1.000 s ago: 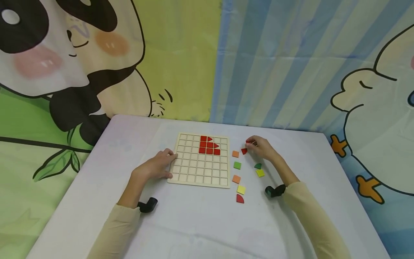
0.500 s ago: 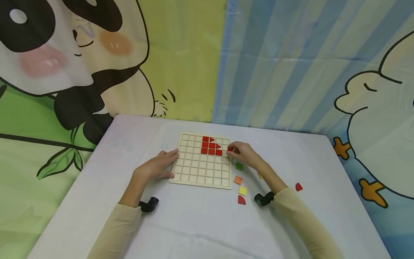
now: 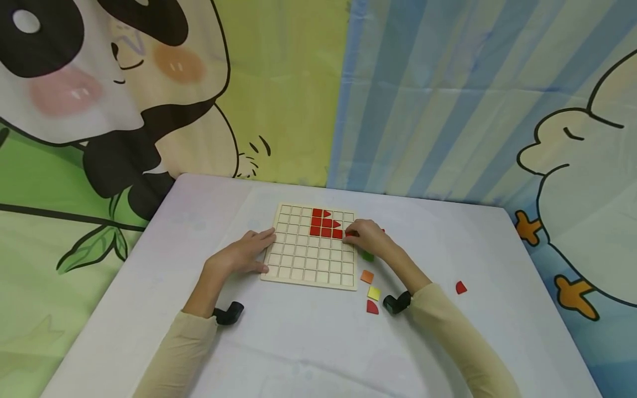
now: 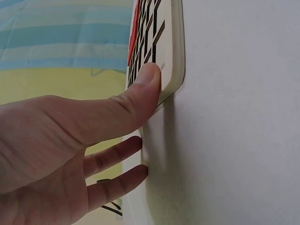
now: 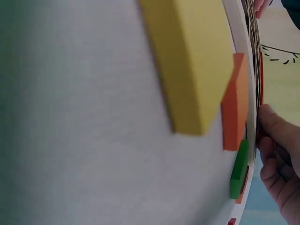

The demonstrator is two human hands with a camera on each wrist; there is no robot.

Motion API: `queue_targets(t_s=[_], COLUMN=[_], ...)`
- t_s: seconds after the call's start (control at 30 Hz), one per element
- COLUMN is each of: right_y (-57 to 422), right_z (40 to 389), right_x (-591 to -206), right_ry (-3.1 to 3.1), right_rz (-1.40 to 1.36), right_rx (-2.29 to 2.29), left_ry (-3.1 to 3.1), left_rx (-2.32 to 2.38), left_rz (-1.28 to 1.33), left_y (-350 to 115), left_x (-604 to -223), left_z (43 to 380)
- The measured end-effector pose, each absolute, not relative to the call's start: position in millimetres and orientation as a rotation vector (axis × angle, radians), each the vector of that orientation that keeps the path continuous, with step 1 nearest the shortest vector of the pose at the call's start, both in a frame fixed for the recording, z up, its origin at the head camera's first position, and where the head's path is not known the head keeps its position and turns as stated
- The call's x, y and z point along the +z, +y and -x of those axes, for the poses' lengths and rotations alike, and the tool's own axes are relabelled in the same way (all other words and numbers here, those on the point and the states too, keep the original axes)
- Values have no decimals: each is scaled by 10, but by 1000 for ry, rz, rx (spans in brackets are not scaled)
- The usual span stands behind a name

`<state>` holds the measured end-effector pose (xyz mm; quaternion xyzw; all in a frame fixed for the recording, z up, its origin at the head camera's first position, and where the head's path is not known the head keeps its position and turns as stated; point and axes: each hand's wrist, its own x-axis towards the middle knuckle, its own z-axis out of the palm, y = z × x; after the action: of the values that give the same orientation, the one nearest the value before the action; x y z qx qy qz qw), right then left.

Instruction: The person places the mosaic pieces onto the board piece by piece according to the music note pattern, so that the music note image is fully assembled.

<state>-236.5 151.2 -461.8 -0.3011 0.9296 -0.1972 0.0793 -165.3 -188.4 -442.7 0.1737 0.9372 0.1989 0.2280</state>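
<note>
A pale wooden grid board (image 3: 298, 262) lies on the table, with several red pieces (image 3: 321, 223) forming a stepped block in its upper squares. My left hand (image 3: 238, 255) rests at the board's left edge; in the left wrist view its thumb (image 4: 147, 77) presses the rim near a corner, the other fingers stretched out below. My right hand (image 3: 372, 237) is over the board's right side, thumb and finger pinching a small red piece (image 3: 349, 233), beside the row of red squares. Its shape is mostly hidden by the fingertips.
Right of the board lie a green piece (image 3: 368, 256), an orange square (image 3: 367, 276), a yellow square (image 3: 374, 293) and a red quarter-circle (image 3: 372, 307). Another red piece (image 3: 461, 287) sits farther right. A red tip (image 3: 382, 230) peeks out behind my right hand.
My right hand has moved left from the loose pieces onto the board, carrying a red piece. The red piece at far right has come out from behind the sleeve. My left hand stays put.
</note>
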Motion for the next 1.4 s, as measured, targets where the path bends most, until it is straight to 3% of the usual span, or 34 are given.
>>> queue_targets(t_s=[0.33,0.77,0.97,1.13,1.4], right_y=[1423,1467,1490,1544,1862], right_z=[2420,2451,2422,2364,2057], right_x=[-4465,-4552,-4554,-4500,-4282], right_ry=[2711,2736,2761,2802,2875], right_rz=[844,719,799,931,786], right_rx=[-479,-603,-564,-459,-509], left_ry=[2587,2591,2584,2577,2581], left_rx=[543,534,541,545,530], left_rz=[-492,-492,-492,-489,-487], left_y=[-1890,-1885,-1883,-1885,-1863], left_x=[-4429,-4418,-4411,-4419,-4395], left_z=[1650,1659,1651,1649,1644])
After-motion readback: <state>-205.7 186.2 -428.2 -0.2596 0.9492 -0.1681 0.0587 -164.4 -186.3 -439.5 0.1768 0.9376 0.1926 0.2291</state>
